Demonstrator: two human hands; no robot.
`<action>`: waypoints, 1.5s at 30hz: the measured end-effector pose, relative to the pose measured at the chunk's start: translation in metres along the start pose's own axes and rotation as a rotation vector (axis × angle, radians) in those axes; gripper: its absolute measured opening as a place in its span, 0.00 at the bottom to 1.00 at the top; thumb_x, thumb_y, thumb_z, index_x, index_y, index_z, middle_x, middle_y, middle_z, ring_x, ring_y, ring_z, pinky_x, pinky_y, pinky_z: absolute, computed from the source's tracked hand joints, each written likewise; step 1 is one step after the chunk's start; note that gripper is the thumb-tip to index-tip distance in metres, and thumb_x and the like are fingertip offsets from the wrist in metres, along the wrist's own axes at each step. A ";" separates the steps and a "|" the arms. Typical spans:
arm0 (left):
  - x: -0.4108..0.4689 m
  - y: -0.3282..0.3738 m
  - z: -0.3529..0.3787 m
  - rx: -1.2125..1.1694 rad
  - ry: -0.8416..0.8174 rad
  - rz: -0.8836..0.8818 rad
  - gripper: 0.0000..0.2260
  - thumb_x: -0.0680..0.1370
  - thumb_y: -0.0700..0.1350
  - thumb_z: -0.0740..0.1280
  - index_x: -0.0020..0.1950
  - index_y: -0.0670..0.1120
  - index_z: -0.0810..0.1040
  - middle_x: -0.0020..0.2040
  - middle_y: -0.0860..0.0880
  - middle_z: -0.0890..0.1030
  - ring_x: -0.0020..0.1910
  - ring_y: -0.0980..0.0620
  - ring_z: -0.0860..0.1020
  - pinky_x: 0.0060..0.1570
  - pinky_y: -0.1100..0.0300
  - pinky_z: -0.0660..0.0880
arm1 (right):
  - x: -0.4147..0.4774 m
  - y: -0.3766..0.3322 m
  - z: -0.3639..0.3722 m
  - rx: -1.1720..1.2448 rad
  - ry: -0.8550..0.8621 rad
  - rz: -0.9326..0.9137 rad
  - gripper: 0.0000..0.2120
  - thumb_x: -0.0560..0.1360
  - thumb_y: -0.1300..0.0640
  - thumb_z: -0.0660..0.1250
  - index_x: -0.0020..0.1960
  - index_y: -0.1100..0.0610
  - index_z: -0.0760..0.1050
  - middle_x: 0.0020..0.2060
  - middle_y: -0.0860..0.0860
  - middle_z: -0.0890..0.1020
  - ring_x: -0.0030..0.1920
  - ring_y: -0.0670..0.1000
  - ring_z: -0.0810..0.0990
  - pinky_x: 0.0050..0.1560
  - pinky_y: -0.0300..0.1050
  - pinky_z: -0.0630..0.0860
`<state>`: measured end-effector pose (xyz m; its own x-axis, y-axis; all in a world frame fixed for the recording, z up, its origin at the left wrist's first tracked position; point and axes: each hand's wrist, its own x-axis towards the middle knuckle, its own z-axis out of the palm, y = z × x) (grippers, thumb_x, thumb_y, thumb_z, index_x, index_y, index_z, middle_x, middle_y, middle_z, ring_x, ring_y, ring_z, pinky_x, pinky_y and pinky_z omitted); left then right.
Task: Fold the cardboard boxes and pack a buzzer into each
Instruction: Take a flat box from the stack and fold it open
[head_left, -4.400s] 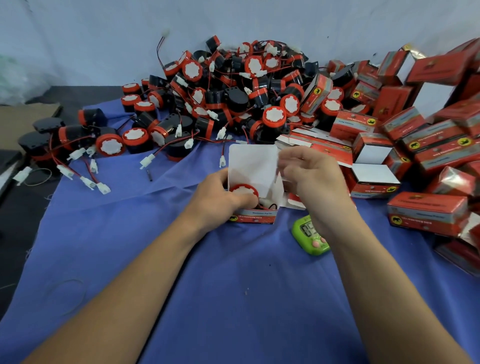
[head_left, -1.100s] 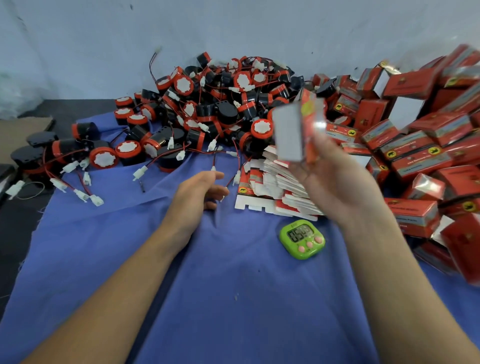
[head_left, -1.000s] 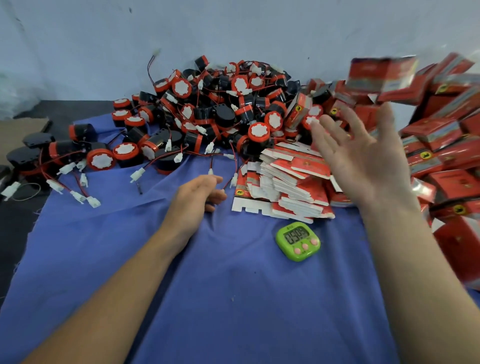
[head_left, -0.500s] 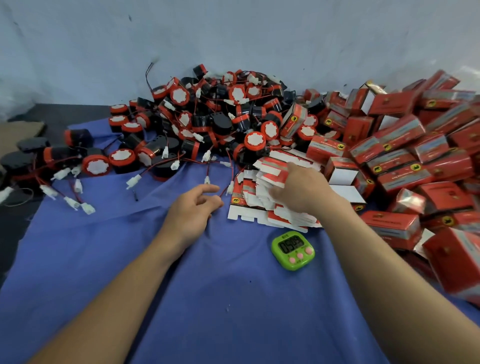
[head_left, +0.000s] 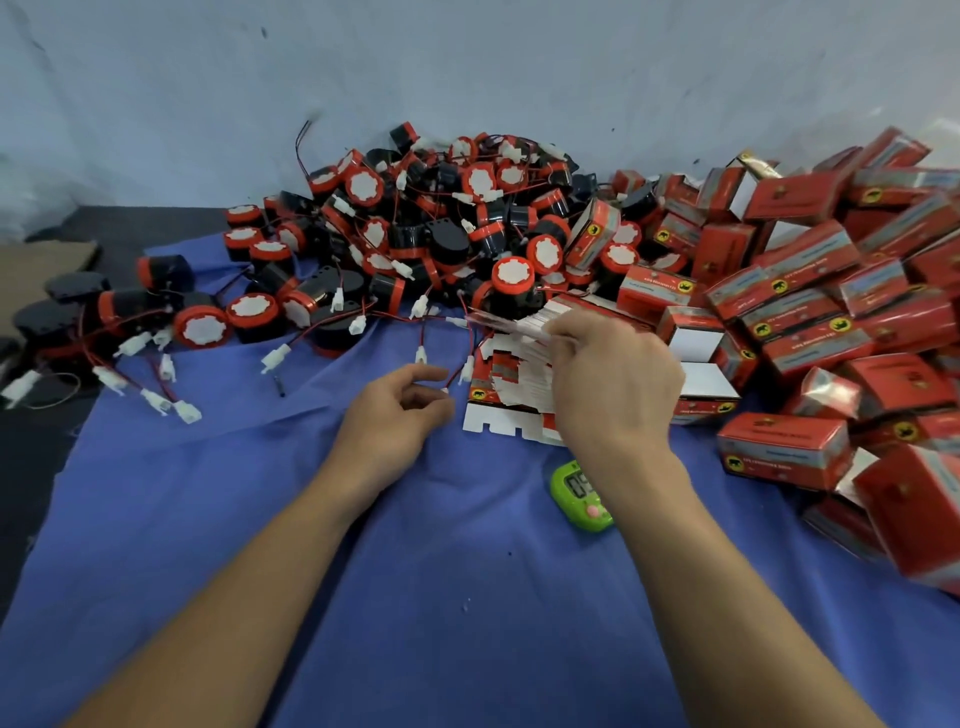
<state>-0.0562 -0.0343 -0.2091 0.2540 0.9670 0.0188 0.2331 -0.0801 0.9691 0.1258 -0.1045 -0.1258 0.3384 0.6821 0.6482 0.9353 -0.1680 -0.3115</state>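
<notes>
1. Right hand (head_left: 613, 384), centre of frame: fingers curled, pinching the top blank (head_left: 514, 325) off the stack of flat box blanks (head_left: 511, 400). The lifted edge is blurred, so one sheet or several cannot be told. Risk: a double pick.
2. Left hand (head_left: 400, 410), just left of the stack: loosely curled on the blue cloth (head_left: 467, 597), holding nothing. Risk: with the stack unsteadied, the pull may fan or slide it.
3. Buzzers (head_left: 441, 234), heaped upper centre. Their red wires (head_left: 470, 343) trail down to the stack's left edge (white connectors lie just beside it). Risk: a wire snags the rising blank and drags a buzzer.
4. Filled boxes (head_left: 831, 312), piled loosely at right. Risk: a nudge slumps them onto the blanks.
5. Green timer (head_left: 579, 493), lower centre, partly under the right wrist. Risk: being knocked.
</notes>
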 end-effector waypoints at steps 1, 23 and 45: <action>0.000 0.001 0.000 0.001 -0.002 -0.001 0.12 0.75 0.46 0.74 0.55 0.60 0.81 0.46 0.54 0.88 0.52 0.54 0.85 0.60 0.53 0.79 | -0.002 0.000 0.004 -0.085 -0.134 0.006 0.10 0.77 0.58 0.68 0.50 0.46 0.86 0.39 0.52 0.86 0.38 0.60 0.78 0.40 0.45 0.63; 0.002 0.024 -0.019 -0.785 0.131 -0.138 0.14 0.86 0.46 0.61 0.57 0.48 0.87 0.56 0.46 0.87 0.48 0.49 0.86 0.43 0.53 0.84 | -0.036 -0.017 0.028 1.231 -0.397 0.670 0.14 0.77 0.71 0.65 0.53 0.57 0.84 0.47 0.55 0.88 0.51 0.60 0.87 0.54 0.60 0.84; -0.011 0.025 -0.053 -0.539 -0.342 -0.005 0.24 0.68 0.39 0.60 0.65 0.44 0.73 0.51 0.43 0.83 0.48 0.44 0.83 0.45 0.50 0.83 | -0.075 -0.046 0.029 0.709 -0.577 -0.082 0.33 0.76 0.49 0.68 0.76 0.38 0.58 0.73 0.39 0.68 0.73 0.47 0.65 0.68 0.45 0.66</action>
<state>-0.1030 -0.0346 -0.1717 0.5606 0.8278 0.0212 -0.2476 0.1431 0.9582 0.0546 -0.1273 -0.1810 -0.0084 0.9543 0.2988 0.6073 0.2423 -0.7566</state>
